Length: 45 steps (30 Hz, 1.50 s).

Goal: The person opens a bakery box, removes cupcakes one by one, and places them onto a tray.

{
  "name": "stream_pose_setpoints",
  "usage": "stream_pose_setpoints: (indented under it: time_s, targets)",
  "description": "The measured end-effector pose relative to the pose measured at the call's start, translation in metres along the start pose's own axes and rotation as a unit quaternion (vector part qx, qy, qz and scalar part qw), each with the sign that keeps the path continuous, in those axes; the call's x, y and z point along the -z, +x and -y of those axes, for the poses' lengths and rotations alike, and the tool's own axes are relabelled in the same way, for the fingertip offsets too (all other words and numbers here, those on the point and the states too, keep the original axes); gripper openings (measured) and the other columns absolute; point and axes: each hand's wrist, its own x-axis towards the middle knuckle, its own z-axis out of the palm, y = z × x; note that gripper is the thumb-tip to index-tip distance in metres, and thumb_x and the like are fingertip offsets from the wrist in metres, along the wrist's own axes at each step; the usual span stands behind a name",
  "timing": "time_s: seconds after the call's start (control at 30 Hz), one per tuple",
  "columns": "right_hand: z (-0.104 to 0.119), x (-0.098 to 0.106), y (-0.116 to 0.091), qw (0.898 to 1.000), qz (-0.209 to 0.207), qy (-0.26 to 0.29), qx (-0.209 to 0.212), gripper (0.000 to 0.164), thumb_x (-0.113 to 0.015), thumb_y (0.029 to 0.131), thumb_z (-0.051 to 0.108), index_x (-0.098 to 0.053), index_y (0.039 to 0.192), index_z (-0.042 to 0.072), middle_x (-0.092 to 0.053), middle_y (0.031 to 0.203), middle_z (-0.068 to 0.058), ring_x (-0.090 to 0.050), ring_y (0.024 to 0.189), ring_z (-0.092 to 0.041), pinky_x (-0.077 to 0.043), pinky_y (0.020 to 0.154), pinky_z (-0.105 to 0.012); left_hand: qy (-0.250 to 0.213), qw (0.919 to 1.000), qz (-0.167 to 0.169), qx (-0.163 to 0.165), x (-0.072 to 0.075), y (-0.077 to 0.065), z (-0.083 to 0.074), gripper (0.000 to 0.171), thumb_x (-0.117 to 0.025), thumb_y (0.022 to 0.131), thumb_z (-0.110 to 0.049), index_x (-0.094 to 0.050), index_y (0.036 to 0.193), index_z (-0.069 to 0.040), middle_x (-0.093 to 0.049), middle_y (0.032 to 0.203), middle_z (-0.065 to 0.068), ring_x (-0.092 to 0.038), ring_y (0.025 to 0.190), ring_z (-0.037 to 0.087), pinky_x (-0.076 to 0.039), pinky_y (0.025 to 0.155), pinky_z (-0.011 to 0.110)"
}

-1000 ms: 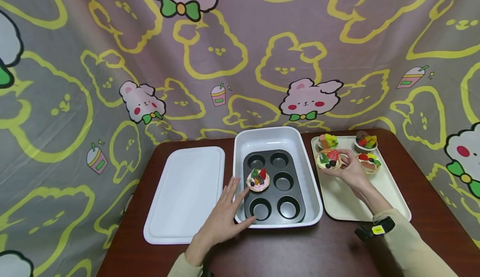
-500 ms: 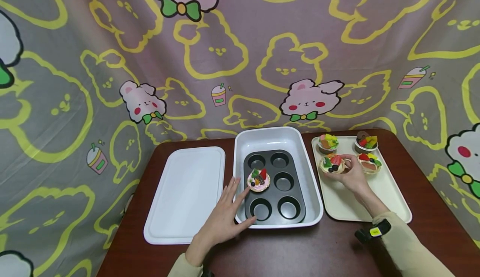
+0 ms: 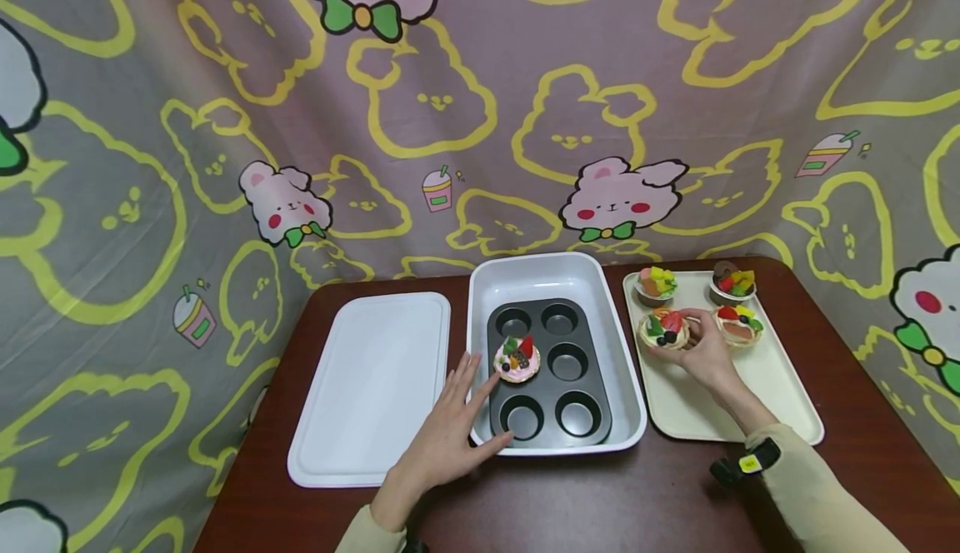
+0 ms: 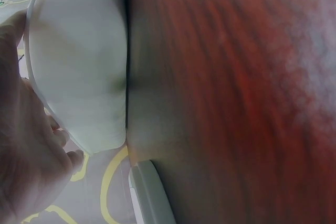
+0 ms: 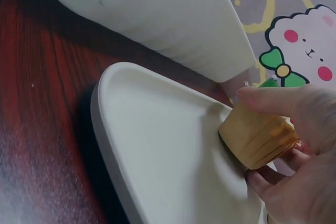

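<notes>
My right hand (image 3: 712, 355) pinches a fruit-topped cupcake (image 3: 663, 332) by its sides, at the left part of the cream tray (image 3: 686, 407). In the right wrist view, thumb and fingers sit around its tan pleated wrapper (image 5: 257, 135), close over the tray. My left hand (image 3: 446, 430) lies with fingers spread across the near left rim of the white bin (image 3: 536, 285). Inside the bin is a dark muffin tin (image 3: 542, 388). A pink-cream cupcake (image 3: 517, 363) sits in its middle left cup, near my left fingertips. The other cups hold nothing.
Two fruit-topped cupcakes in silvery cups, one at the back left (image 3: 657, 286) and one at the back right (image 3: 731, 285), stand on the cream tray. Another tan-wrapped cupcake (image 3: 738, 328) is just right of my right fingers. A white lid (image 3: 371, 391) lies left of the bin.
My right hand has shifted slightly right and down toward the tray with the cupcake, then stayed almost still over the last half second. The left hand has not moved.
</notes>
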Motion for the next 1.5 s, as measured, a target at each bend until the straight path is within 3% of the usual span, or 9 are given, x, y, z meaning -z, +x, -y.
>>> stream_pose_setpoints:
  time_s: [0.1,0.3,0.4,0.5,0.57,0.67,0.83,1.1,1.5]
  targets:
    - [0.000,0.001,-0.001,1.000,0.007,-0.012,-0.007,0.083,-0.091,0.088,0.007,-0.040,0.151,-0.009,-0.062,0.145,-0.040,-0.054,0.102,0.013,-0.041,0.085,-0.004,0.001,1.0000,-0.001,-0.001,0.001,0.000,0.000,0.092,-0.065,0.097,-0.072,-0.039,0.172,-0.025,-0.013,0.187,0.012,-0.012,0.175,0.035,-0.023,0.138,0.066]
    - [0.000,0.002,-0.004,1.000,0.017,-0.020,0.009,0.083,-0.088,0.090,0.008,-0.038,0.154,-0.013,-0.053,0.150,-0.042,-0.057,0.132,-0.044,-0.036,0.089,-0.002,0.001,1.0000,-0.001,-0.004,0.002,0.000,-0.001,0.092,-0.066,0.097,-0.071,-0.039,0.172,-0.024,-0.013,0.187,0.012,-0.012,0.175,0.035,-0.022,0.138,0.065]
    - [-0.002,0.001,-0.006,0.998,0.010,-0.041,0.042,0.083,-0.089,0.090,0.008,-0.038,0.153,-0.016,-0.054,0.147,-0.042,-0.057,0.133,-0.053,-0.036,0.091,-0.002,0.001,1.0000,-0.002,-0.004,0.002,0.001,-0.001,0.092,-0.065,0.097,-0.072,-0.039,0.172,-0.025,-0.013,0.187,0.012,-0.012,0.175,0.035,-0.023,0.138,0.066]
    - [-0.003,-0.001,-0.009,0.995,0.007,-0.071,0.074,0.094,-0.090,0.089,0.010,-0.032,0.158,-0.016,-0.048,0.151,-0.044,-0.052,0.139,-0.059,-0.051,0.115,-0.029,0.000,1.0000,-0.002,-0.006,0.002,0.001,-0.001,0.092,-0.065,0.097,-0.071,-0.039,0.172,-0.025,-0.014,0.187,0.012,-0.012,0.175,0.035,-0.022,0.138,0.066]
    - [-0.003,-0.001,-0.010,0.992,0.008,-0.089,0.088,0.106,-0.092,0.089,0.014,-0.024,0.165,-0.014,-0.040,0.158,-0.046,-0.044,0.147,-0.063,-0.045,0.126,-0.058,-0.002,1.0000,0.000,-0.006,0.002,0.001,-0.001,0.092,-0.065,0.098,-0.072,-0.039,0.172,-0.025,-0.014,0.187,0.012,-0.011,0.175,0.034,-0.022,0.138,0.066]
    - [-0.003,-0.004,-0.011,0.986,-0.005,-0.116,0.118,0.116,-0.093,0.087,0.017,-0.016,0.169,-0.011,-0.031,0.164,-0.046,-0.034,0.151,-0.066,-0.031,0.122,-0.082,-0.005,1.0000,0.003,-0.004,0.001,0.001,0.000,0.092,-0.064,0.098,-0.072,-0.039,0.172,-0.025,-0.013,0.187,0.011,-0.010,0.175,0.034,-0.022,0.138,0.066]
    - [-0.002,-0.010,-0.014,0.972,-0.033,-0.134,0.189,0.104,-0.090,0.091,0.021,-0.026,0.168,-0.006,-0.032,0.167,-0.042,-0.030,0.155,-0.061,-0.026,0.128,-0.078,-0.007,1.0000,0.004,-0.001,0.000,0.001,0.000,0.092,-0.064,0.097,-0.072,-0.039,0.172,-0.026,-0.012,0.188,0.010,-0.009,0.175,0.033,-0.022,0.138,0.066]
    - [0.036,-0.019,-0.026,0.960,-0.016,-0.158,0.230,0.091,-0.089,0.092,0.019,-0.039,0.165,0.000,-0.035,0.171,-0.034,-0.031,0.158,-0.059,-0.027,0.126,-0.081,-0.008,1.0000,0.003,-0.001,0.000,0.000,-0.001,0.091,-0.066,0.097,-0.071,-0.039,0.172,-0.026,-0.013,0.188,0.010,-0.009,0.175,0.033,-0.022,0.138,0.066]
    - [0.080,-0.061,-0.032,0.944,0.122,-0.175,0.251,0.097,-0.093,0.090,0.031,-0.040,0.168,0.010,-0.036,0.177,-0.021,-0.031,0.165,-0.050,-0.038,0.125,-0.075,-0.007,1.0000,0.003,0.005,0.000,-0.001,0.000,0.091,-0.069,0.097,-0.067,-0.038,0.173,-0.027,-0.011,0.188,0.007,-0.010,0.175,0.034,-0.023,0.138,0.066]
